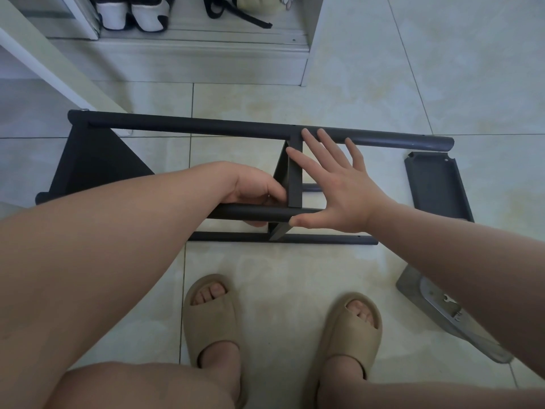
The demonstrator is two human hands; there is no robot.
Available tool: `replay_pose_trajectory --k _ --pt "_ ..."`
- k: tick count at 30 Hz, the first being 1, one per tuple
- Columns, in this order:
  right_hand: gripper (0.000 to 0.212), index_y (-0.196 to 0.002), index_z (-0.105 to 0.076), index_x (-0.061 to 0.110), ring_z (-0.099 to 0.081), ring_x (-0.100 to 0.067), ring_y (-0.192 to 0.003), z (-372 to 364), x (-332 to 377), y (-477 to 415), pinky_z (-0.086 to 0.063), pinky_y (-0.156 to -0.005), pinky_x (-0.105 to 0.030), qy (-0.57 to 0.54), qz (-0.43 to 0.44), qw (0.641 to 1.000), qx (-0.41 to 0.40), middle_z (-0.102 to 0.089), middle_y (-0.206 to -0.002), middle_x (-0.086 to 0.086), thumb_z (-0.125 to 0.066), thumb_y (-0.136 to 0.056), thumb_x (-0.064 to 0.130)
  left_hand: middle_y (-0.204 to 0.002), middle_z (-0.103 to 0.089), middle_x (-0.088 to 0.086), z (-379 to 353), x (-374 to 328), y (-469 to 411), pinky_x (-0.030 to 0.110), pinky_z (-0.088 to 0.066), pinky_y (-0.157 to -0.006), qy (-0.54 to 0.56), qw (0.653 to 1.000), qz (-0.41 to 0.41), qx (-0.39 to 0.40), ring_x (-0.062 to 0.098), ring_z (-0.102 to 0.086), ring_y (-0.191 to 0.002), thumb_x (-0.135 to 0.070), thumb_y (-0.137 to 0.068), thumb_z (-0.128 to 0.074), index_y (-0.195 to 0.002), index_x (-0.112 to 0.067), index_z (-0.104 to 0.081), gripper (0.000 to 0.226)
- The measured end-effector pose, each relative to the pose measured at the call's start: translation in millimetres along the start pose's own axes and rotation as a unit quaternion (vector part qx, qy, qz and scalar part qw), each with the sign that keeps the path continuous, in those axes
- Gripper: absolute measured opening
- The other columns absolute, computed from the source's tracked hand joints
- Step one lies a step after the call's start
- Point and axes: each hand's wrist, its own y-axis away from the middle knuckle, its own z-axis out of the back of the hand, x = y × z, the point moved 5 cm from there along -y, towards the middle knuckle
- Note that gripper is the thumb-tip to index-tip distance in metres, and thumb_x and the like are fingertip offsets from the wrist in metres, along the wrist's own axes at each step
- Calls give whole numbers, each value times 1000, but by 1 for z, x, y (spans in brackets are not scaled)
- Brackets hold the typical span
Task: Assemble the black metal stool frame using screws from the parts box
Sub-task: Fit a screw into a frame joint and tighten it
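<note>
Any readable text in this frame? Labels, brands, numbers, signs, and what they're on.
None: no word, number or logo can be read anywhere.
black stool frame: plain, no marking visible.
loose black panel: plain.
hardware pack: shows a small wrench, but any print is too small to tell.
tan slippers: no visible brand.
shoes at the top edge: cropped, nothing legible.
</note>
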Motion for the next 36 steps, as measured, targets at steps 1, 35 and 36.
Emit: replay_pose_trajectory --k 1,35,36 --pt "113 -161 -4 37 18 -18 -155 0 0 0 12 -123 -54 0 0 1000 0 13 -169 5 -36 -68 92 -68 -66 -1 -1 -1 0 29 -48 -68 -4 1000 -3 2 11 -60 -58 -22 -95 -56 -77 -18 -73 26" --pt "15 -113 -57 24 -61 -25 -89 21 -6 54 -54 -84 -43 32 -156 979 127 -64 -103 -3 -55 -100 32 -96 -60 2 -31 -11 102 32 -43 -72 -429 846 -1 -315 21 -58 -90 -25 -95 -64 -107 -19 -61 14" --pt "13 -112 -56 24 -60 -25 -88 28 -7 53 -53 -85 -43 22 -161 982 91 -63 -102 -2 -52 -101 30 -97 -59 1 -30 -16 105 33 -43 -72 -426 833 -17 -354 22 -58 -90 -25 -95 -62 -107 -20 -60 13"
